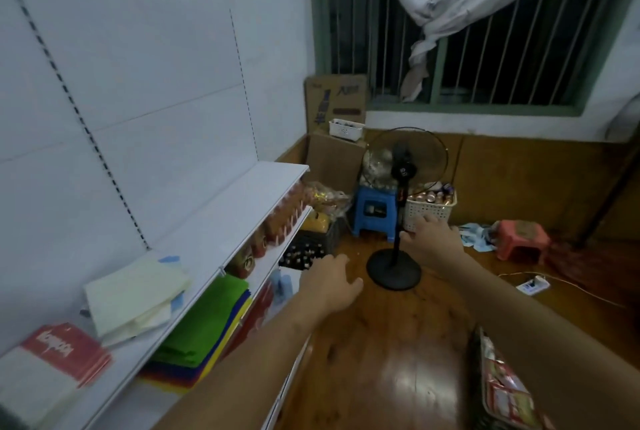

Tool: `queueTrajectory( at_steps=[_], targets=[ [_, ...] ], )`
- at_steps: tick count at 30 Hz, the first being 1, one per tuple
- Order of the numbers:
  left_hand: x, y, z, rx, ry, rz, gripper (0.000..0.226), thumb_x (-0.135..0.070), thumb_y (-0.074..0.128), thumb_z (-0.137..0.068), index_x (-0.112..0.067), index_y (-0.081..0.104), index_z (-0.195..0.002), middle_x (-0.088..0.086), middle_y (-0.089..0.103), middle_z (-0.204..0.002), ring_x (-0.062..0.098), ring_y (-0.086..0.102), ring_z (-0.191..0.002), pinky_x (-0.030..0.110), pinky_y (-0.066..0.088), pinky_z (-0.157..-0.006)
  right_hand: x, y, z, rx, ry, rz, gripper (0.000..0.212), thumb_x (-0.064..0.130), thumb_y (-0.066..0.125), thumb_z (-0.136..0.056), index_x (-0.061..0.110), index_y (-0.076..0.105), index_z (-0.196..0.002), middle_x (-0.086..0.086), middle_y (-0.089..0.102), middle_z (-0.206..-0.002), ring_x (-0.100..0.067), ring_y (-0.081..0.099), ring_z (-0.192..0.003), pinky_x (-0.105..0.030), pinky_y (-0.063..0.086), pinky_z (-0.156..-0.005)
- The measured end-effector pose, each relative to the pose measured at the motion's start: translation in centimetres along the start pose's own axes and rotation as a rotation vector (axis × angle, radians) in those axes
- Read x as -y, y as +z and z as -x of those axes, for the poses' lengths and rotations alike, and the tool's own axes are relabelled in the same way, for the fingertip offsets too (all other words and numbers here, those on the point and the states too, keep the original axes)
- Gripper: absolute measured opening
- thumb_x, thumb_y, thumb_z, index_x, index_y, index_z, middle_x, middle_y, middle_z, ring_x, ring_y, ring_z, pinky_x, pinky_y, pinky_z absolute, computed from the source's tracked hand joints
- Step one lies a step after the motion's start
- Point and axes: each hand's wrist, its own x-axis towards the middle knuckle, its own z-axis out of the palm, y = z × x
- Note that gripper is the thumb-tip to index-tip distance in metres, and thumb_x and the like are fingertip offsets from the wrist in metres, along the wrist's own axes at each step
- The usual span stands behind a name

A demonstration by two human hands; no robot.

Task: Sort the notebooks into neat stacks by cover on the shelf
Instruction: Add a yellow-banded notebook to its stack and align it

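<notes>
On the white top shelf point(221, 221) at the left lie two groups of notebooks. A loose pile of pale cream notebooks point(135, 294) sits further along, with blue ones peeking out beneath. Nearer me is a stack with red and white covers point(52, 367). My left hand point(329, 282) reaches forward over the floor, fingers relaxed, holding nothing, to the right of the shelf edge. My right hand point(433, 237) is stretched out further, fingers spread near the pole of a standing fan point(401, 187); contact is unclear.
The lower shelf holds folded green and coloured cloths point(204, 329) and red packaged goods point(280, 221). On the wooden floor stand a blue stool point(375, 211), a white basket of cans point(431, 206), a red stool point(521, 239), a crate of bottles point(308, 249) and cardboard boxes point(336, 124). A power strip point(533, 285) lies at right.
</notes>
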Motion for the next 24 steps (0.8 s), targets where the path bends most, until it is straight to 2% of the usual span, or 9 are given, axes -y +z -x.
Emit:
queueTrajectory(
  at_steps=[4, 10, 13, 19, 24],
  targets=[
    [-0.4, 0.5, -4.5, 0.02, 0.024, 0.019, 0.056, -0.053, 0.046, -0.09, -0.019, 0.044, -0.135, 0.005, 0.051, -0.13, 0.026, 0.051, -0.117, 0.042, 0.046, -0.093, -1.5, 0.7, -2.9, -0.004, 0.01, -0.026, 0.059, 0.05, 0.036, -0.093, 0.02, 0.035, -0.144, -0.008, 0.04, -0.143, -0.029, 0.034, -0.134, -0.049, 0.028, -0.108],
    [1.7, 1.2, -11.6, 0.041, 0.026, 0.063, 0.055, -0.053, 0.048, -0.088, -0.018, 0.047, -0.131, 0.005, 0.055, -0.12, 0.026, 0.056, -0.106, 0.045, 0.051, -0.086, 0.2, 1.5, -9.0, 0.017, 0.014, -0.002, 0.055, 0.049, 0.036, -0.093, 0.018, 0.039, -0.14, -0.008, 0.042, -0.141, -0.029, 0.037, -0.132, -0.048, 0.029, -0.107],
    [3.9, 0.5, -15.4, 0.025, 0.016, 0.065, 0.046, -0.052, 0.049, -0.087, -0.019, 0.052, -0.118, 0.004, 0.057, -0.111, 0.024, 0.058, -0.097, 0.043, 0.053, -0.082, 2.3, 1.7, -12.6, 0.014, 0.0, 0.021, 0.054, 0.049, 0.037, -0.095, 0.017, 0.04, -0.139, -0.009, 0.042, -0.14, -0.029, 0.037, -0.131, -0.047, 0.029, -0.107],
    [11.0, -2.2, -20.1, -0.088, -0.084, 0.094, 0.036, -0.046, 0.049, -0.09, -0.017, 0.055, -0.11, 0.004, 0.06, -0.104, 0.021, 0.06, -0.092, 0.039, 0.053, -0.075, 11.3, 3.3, -19.8, 0.045, -0.096, -0.003, 0.055, 0.049, 0.038, -0.096, 0.018, 0.035, -0.142, -0.006, 0.04, -0.142, -0.028, 0.037, -0.132, -0.047, 0.031, -0.108],
    [19.4, -4.3, -19.9, -0.177, -0.301, 0.074, 0.033, -0.041, 0.047, -0.091, -0.013, 0.054, -0.108, 0.01, 0.059, -0.109, 0.031, 0.058, -0.102, 0.041, 0.049, -0.083, 22.1, 7.1, -22.9, 0.102, -0.354, 0.025, 0.048, 0.043, 0.04, -0.096, 0.019, 0.04, -0.138, -0.006, 0.041, -0.142, -0.028, 0.039, -0.129, -0.048, 0.029, -0.107]
  ],
)
